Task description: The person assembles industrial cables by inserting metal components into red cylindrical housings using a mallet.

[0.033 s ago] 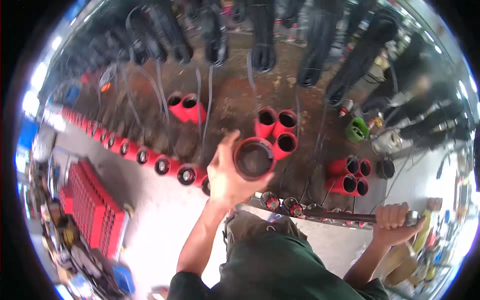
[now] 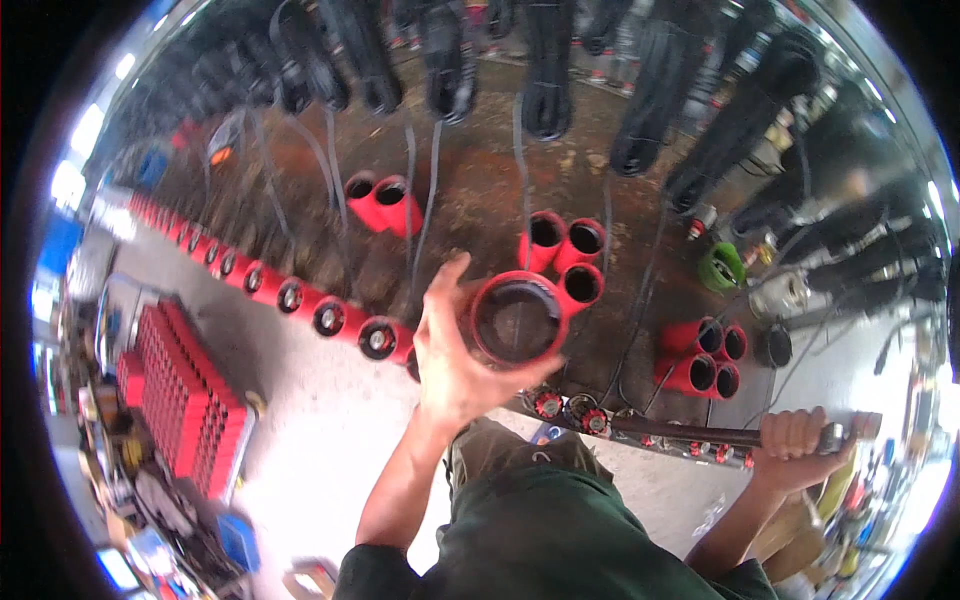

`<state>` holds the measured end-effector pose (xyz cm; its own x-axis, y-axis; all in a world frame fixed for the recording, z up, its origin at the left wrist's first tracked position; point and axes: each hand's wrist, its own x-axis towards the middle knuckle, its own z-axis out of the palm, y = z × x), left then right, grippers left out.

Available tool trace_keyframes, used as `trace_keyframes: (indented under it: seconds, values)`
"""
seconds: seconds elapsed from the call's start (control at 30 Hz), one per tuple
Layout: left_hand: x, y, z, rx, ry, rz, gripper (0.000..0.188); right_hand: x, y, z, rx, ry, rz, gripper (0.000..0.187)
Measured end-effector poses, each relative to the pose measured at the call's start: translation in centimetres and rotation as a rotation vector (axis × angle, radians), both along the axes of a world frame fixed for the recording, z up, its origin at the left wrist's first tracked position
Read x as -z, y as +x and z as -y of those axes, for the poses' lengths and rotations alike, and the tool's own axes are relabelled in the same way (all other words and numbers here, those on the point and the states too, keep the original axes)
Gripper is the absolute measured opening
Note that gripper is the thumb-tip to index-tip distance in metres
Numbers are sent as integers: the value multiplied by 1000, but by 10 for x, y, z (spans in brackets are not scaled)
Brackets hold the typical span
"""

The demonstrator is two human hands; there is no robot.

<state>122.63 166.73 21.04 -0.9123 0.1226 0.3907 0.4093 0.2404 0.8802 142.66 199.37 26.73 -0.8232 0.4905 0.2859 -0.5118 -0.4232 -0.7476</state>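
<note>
My left hand (image 2: 452, 365) is wrapped round the side of a red tube (image 2: 522, 358), its thumb and fingers spread about the rim. The tube's open mouth faces up and shows a dark inside. Just beyond it, three red tubes (image 2: 544, 233) stand together on the worn brown bench (image 2: 470, 190). Out to the right, my right hand (image 2: 790, 440) is closed round a long dark bar (image 2: 690, 432) with a shiny metal piece (image 2: 832, 437) at its right end. The bar runs leftward along the bench's near edge, by small red-and-metal fittings (image 2: 595, 420).
A row of red tubes with fittings (image 2: 330, 318) lines the bench's left edge. More red tubes (image 2: 690, 372) lie at right, near a green cup (image 2: 721, 267) and black cup (image 2: 773, 343). Coiled black cables (image 2: 548, 80) hang opposite. Stacked red tubes (image 2: 180, 400) stand at left.
The whole view has shifted slightly, with the bench's things now a little further right. The held red tube looks slightly larger and nearer. Both hands keep their holds.
</note>
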Motion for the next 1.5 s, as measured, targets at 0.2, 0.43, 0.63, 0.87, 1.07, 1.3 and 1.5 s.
trace_keyframes:
  seconds: [0.2,0.43,0.63,0.87,1.07,1.3,1.5]
  values:
    - [20,53,3,139,257,268,80,-57,-33,-28,109,-82,-91,35]
    - [69,96,-12,298,33,513,85,-94,-104,1,-472,-188,-230,33]
    - [67,66,15,106,60,100,76,-56,-112,20,-453,-667,-349,38]
    - [64,62,12,-11,218,274,55,36,-184,191,-937,-35,-265,62]
    - [-7,-2,-96,-875,514,-290,49,8,-211,204,-1099,277,197,51]
    - [-18,0,-103,-842,536,-297,58,5,-205,201,-983,283,187,54]
    - [-15,-8,-93,-844,497,-333,65,15,-207,213,-935,272,157,57]
